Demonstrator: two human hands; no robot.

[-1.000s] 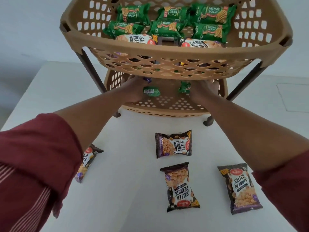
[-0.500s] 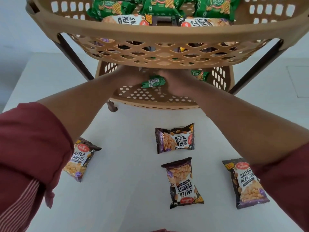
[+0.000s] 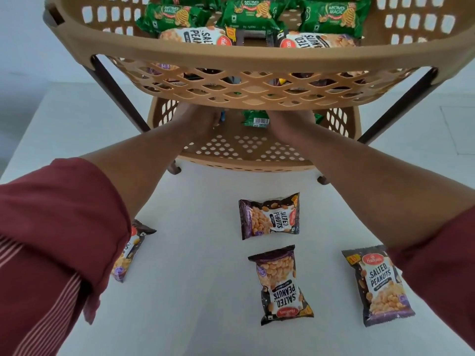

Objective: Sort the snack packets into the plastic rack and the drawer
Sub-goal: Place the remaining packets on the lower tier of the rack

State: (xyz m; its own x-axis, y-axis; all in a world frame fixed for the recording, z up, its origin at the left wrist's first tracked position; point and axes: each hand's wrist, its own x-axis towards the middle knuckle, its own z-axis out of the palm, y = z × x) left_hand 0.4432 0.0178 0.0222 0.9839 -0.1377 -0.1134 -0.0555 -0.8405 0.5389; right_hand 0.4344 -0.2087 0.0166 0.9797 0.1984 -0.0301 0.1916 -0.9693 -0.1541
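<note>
A tan plastic rack [image 3: 257, 57] stands on the white table. Its top tier holds green biscuit packets [image 3: 177, 16] and salted peanut packets [image 3: 198, 37]. Both my hands reach into the lower tier [image 3: 246, 150]. My right hand [image 3: 290, 124] grips a green biscuit packet [image 3: 255, 120], barcode side towards me. My left hand [image 3: 199, 122] is a little to the left of it; its fingertips are hidden under the top tier. Another green packet [image 3: 318, 118] peeks out right of my right hand. On the table lie several salted peanut packets [image 3: 270, 219], [image 3: 281, 285], [image 3: 377, 285].
One more peanut packet [image 3: 131, 250] lies at the left, half covered by my maroon sleeve [image 3: 56, 227]. Dark rack legs [image 3: 115, 91] slant down on both sides. White table surface [image 3: 200, 291] stretches between the packets. No drawer is in view.
My hands, together on the green packet half a second ago, have parted. The packet went right with my right hand. The view has dropped slightly.
</note>
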